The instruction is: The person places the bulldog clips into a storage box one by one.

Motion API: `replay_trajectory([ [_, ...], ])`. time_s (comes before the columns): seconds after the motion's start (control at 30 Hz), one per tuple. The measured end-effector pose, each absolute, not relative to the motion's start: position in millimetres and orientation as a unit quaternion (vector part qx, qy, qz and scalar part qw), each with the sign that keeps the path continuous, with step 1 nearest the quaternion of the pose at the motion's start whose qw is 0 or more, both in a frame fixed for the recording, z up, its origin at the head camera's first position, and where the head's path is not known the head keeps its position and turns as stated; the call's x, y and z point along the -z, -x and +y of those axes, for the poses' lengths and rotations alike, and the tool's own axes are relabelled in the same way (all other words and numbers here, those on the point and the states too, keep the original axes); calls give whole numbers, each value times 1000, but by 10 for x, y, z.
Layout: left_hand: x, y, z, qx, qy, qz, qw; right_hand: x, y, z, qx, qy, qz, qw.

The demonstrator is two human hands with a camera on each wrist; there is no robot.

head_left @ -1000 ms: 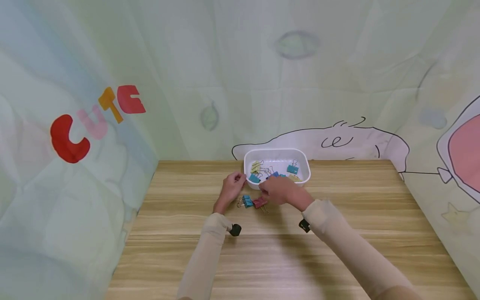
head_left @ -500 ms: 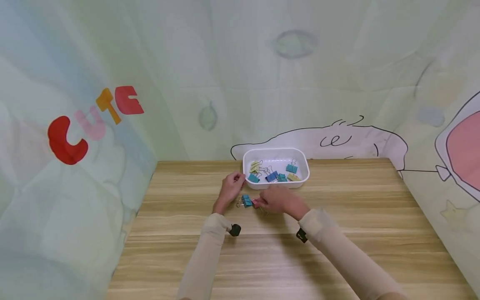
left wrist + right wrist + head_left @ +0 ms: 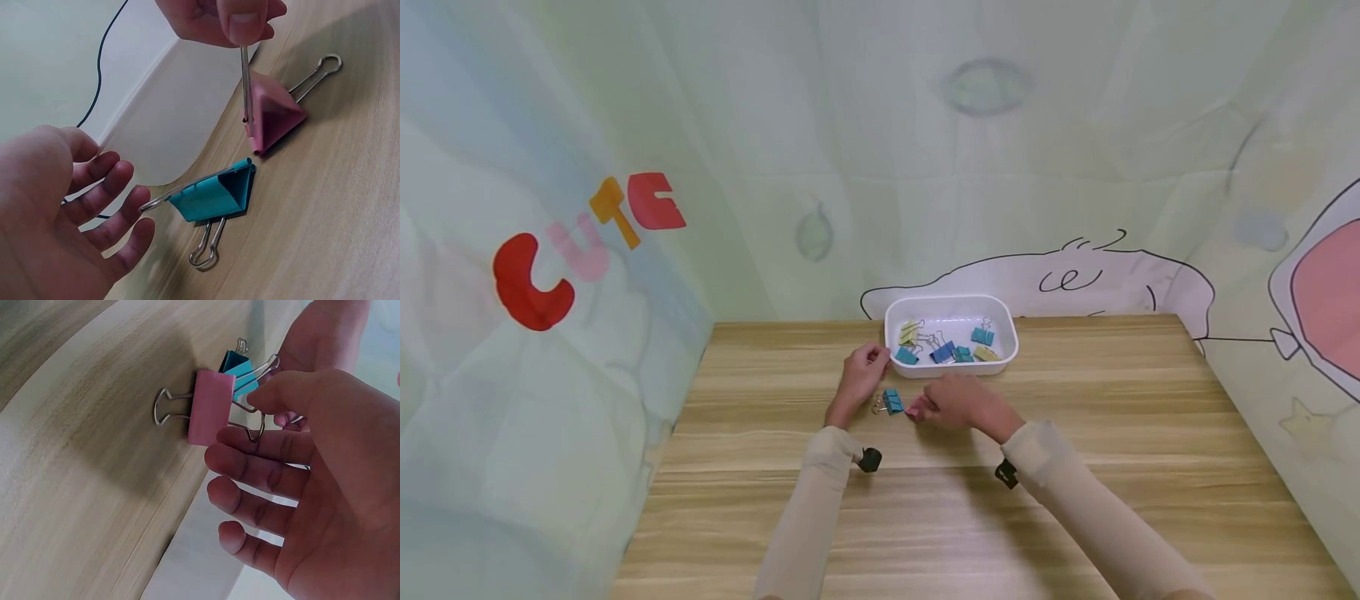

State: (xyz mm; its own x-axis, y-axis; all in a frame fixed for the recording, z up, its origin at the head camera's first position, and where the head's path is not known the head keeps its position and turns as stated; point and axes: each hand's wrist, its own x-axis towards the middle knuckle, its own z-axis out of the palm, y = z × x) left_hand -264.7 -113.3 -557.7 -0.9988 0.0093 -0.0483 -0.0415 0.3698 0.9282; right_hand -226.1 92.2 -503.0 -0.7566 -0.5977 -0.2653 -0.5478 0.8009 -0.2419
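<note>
My right hand [image 3: 955, 402] pinches a wire handle of the pink binder clip [image 3: 211, 406] between thumb and index finger. The other handle stretches out over the tabletop. Beside it lies a teal binder clip [image 3: 212, 194], its dark opening turned toward the pink one, apart from both hands. My left hand [image 3: 861, 375] holds the near-left corner of the white tray [image 3: 951, 372] by the rim, thumb and index at the edge, other fingers loosely curled. In the head view, the right fingers hide most of the pink clip.
Inside the tray lie several binder clips, among them a blue one [image 3: 943, 353], a teal one [image 3: 982, 336] and a yellow one [image 3: 987, 355]. Behind the wooden table [image 3: 760, 500] hangs a printed curtain [image 3: 775, 208].
My right hand has moved down from the tray's front edge to the pink binder clip and taken its handle. The left hand stays at the tray corner.
</note>
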Motion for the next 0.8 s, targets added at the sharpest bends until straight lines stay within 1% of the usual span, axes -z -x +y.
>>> replay_trajectory([
  [0.43, 5562, 2624, -1136, -566, 9, 824, 30, 4972, 2278, 1055, 75, 301, 936, 167],
  [0.8, 5559, 2630, -1152, -566, 11, 824, 39, 4829, 2288, 1134, 91, 298, 935, 170],
])
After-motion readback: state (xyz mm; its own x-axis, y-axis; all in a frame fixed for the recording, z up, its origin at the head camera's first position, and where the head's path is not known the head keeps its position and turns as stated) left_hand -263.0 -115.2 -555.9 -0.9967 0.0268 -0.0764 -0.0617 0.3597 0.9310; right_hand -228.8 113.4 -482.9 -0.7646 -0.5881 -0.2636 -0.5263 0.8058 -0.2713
